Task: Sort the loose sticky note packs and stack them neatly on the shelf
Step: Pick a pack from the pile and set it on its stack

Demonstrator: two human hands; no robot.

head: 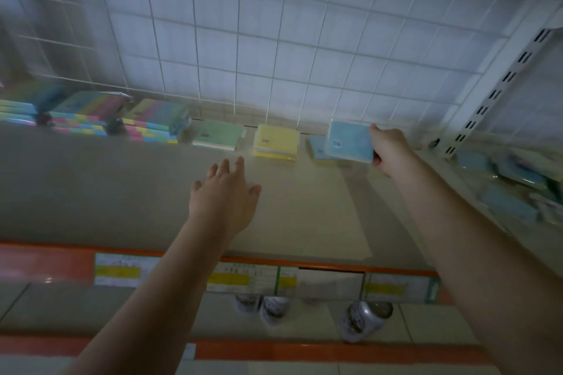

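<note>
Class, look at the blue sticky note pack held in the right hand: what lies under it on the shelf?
Under the held blue pack lies another blue pack on the shelf. Only its left part shows; the rest is covered.

You can read no text here. The price tags [117,274] on the shelf's orange front rail [45,262] show only yellow bands and blurred print. The small dark marks on the blue pack [347,141] and the yellow pack [275,143] are too tiny to make out.
</note>
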